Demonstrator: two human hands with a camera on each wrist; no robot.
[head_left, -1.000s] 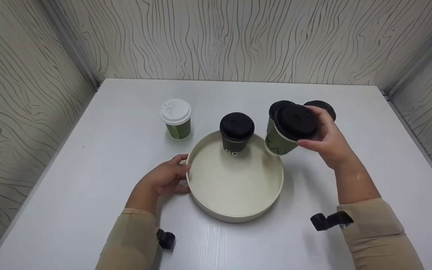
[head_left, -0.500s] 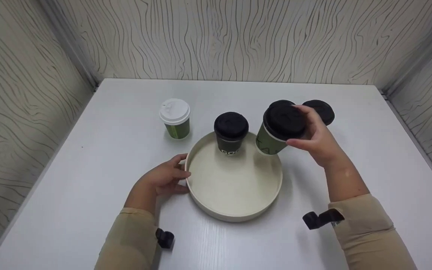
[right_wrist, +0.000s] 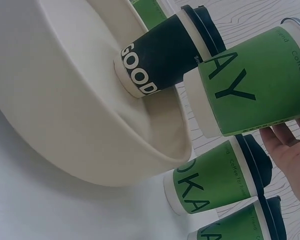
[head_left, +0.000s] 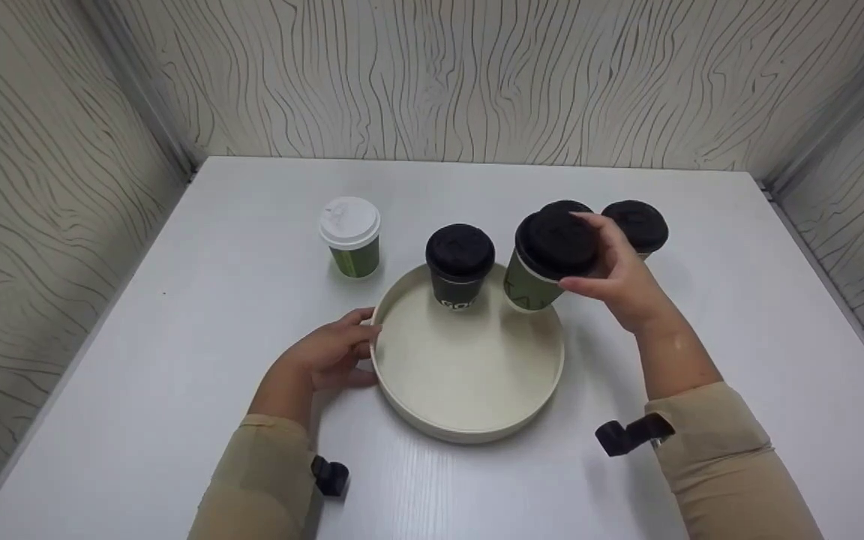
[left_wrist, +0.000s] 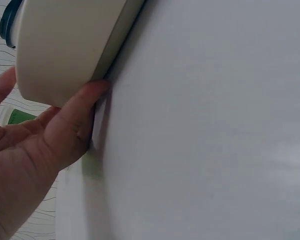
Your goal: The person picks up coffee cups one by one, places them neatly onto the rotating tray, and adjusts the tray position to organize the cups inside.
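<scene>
My right hand (head_left: pixel 623 281) grips a green paper coffee cup (head_left: pixel 529 285) by its black-lidded upper part, thumb and fingers on either side. The cup tilts slightly over the back right rim of a round cream tray (head_left: pixel 469 375). In the right wrist view, letters "AY" show on this held cup (right_wrist: pixel 260 85), its base raised above the rim. A dark cup (head_left: pixel 459 270) with a black lid and "GOOD" lettering stands inside the tray at the back. My left hand (head_left: pixel 331 356) holds the tray's left side, fingertips at the rim and thumb low on the wall.
A green cup with a white lid (head_left: pixel 353 238) stands behind the tray to the left. Two black-lidded green cups (right_wrist: pixel 210 180) stand beyond my right hand, partly hidden in the head view. Patterned panels (head_left: pixel 439 82) enclose the white table (head_left: pixel 177 360).
My right hand has moved left with the green cup, bringing it from beside the tray's rim to over its back right part. My left hand stays on the tray.
</scene>
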